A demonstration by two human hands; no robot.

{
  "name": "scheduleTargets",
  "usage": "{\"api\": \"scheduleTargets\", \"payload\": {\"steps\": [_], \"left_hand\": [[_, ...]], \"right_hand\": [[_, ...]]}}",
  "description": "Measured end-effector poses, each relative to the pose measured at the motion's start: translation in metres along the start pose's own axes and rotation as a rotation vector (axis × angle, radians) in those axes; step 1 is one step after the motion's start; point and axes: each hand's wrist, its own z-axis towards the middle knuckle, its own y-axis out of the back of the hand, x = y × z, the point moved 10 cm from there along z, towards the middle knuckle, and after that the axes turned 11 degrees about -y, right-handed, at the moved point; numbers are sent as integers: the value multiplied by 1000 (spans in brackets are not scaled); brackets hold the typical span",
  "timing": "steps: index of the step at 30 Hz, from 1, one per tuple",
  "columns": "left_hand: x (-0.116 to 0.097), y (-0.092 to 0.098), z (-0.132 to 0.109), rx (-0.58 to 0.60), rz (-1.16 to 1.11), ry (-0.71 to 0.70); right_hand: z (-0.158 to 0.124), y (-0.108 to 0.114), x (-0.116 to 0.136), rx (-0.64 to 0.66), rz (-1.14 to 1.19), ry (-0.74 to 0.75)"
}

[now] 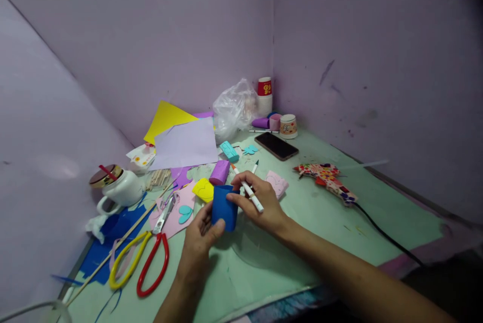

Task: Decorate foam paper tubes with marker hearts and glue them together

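A blue rolled tube (223,210), of paper or foam, stands upright between my hands. My left hand (199,240) grips it from the left, thumb across its front. My right hand (264,205) holds a white marker with an orange tip (253,196), while its thumb and fingers touch the tube's upper right rim. Just behind that hand shows a dark-green-tipped marker (255,166); whether it is held or lying down I cannot tell. Close by are a yellow roll with drawn lines (204,190), a purple roll (219,172) and a pink roll (276,184).
Large scissors (160,232) lie open at left near a wooden stick (124,237) and a white mug (126,187). A glue gun (328,177) with a black cord lies right. Behind are a phone (276,146), paper cups (289,127), a plastic bag (232,111) and coloured sheets (186,144).
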Motion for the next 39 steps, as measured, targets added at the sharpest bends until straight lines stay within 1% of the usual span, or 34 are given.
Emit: {"api": "scheduleTargets", "payload": {"steps": [3,5,6,8,11,13,15,20,24,29,31,33,35,37,38,39], "left_hand": [[-14,4,0,-38,270,-115],[-16,6,2,-52,330,-124],[-14,6,3,-46,299,-112],[-6,3,4,-17,151,-49],[8,-4,2,27,-108,99],[11,-8,1,44,-221,161],[11,-9,1,38,-291,185],[13,-6,0,2,-375,255],[15,-5,-2,-13,-379,300],[14,-2,-4,-60,-379,302],[13,-2,-5,-65,-390,290],[11,2,-6,-96,-378,266],[10,12,-5,-178,-352,237],[10,21,-3,-249,-363,228],[11,26,-2,-279,-383,220],[11,27,1,-267,-421,212]], "right_hand": [[0,-1,-2,0,63,-10],[0,-4,-2,26,137,-16],[0,-5,-2,36,179,-21],[2,-3,-2,25,264,-38],[8,10,-11,-61,356,-106],[11,14,-19,-90,398,-157],[13,14,-23,-76,437,-187],[12,5,-22,-10,474,-196],[11,4,-20,8,468,-187],[10,0,-20,20,476,-179],[11,1,-18,12,468,-168],[12,16,-10,-38,410,-104],[12,45,1,-123,248,7],[13,79,11,-174,-24,98],[15,93,12,-151,-182,110],[17,106,9,-105,-335,107]]}}
